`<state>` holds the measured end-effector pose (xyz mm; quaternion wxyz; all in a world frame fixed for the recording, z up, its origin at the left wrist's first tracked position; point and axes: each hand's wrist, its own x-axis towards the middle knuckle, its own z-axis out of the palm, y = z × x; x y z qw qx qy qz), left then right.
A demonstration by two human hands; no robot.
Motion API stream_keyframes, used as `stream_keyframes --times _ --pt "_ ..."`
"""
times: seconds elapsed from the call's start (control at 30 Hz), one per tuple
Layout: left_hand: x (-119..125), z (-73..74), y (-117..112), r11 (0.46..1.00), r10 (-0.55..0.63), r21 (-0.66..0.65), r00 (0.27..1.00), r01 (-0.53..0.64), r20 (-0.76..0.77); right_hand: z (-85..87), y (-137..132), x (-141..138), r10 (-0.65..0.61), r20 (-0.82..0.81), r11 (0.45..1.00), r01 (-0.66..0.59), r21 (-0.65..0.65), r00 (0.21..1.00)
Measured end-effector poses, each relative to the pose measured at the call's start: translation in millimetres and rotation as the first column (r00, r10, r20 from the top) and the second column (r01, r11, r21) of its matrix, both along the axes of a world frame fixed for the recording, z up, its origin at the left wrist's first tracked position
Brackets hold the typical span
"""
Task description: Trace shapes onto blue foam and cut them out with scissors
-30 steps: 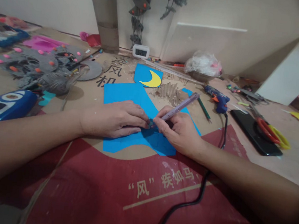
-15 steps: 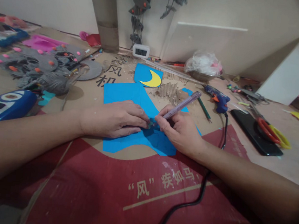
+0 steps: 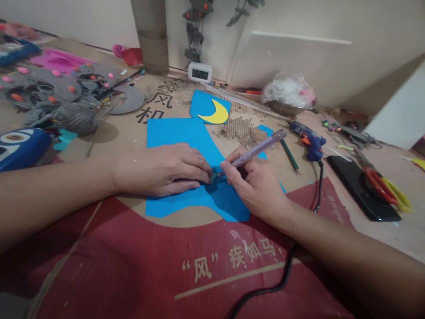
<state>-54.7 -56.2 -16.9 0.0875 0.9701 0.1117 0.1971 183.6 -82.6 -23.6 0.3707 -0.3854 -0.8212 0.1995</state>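
A cut blue foam or paper sheet (image 3: 177, 132) lies on the brown cardboard. My left hand (image 3: 170, 170) rests across it with its fingers stretched out flat, pressing it down. At those fingertips is a small teal piece (image 3: 214, 173), mostly covered, so its shape is hard to tell. My right hand (image 3: 253, 181) is closed around a pale purple pen (image 3: 260, 148), tilted up to the right, with its tip down beside the teal piece. Behind the sheet lies a smaller blue piece (image 3: 201, 103) with a yellow crescent (image 3: 220, 113) on top.
To the right are a green pencil (image 3: 290, 155), a blue glue gun (image 3: 314, 143) with its black cord (image 3: 259, 293), a black phone (image 3: 360, 186), and scissors (image 3: 385, 186) partly over the phone. Grey yarn (image 3: 83, 117) and a blue-and-white object (image 3: 14, 150) lie left. A digital clock (image 3: 200, 72) stands behind.
The pen's tip has shifted very slightly left by the teal piece. Both hands otherwise stay in place on the blue sheet.
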Motion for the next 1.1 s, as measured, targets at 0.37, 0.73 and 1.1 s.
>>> stream_keyframes --times 0.37,0.73,1.1 --pt "-0.1 2.2 -1.4 0.999 0.016 -0.052 1.0 -0.016 -0.003 2.6 -2.1 0.1 -0.069 0.031 0.996 0.07 -0.046 0.997" --pt "-0.4 1.2 -1.4 0.998 0.026 -0.052 1.0 -0.027 -0.014 2.3 -1.3 0.7 -0.114 0.029 0.988 0.116 -0.098 0.993" --pt "-0.6 1.2 -1.5 0.999 0.022 -0.031 1.0 -0.022 -0.014 2.5 -1.0 0.0 -0.126 0.041 0.986 0.13 -0.108 0.991"
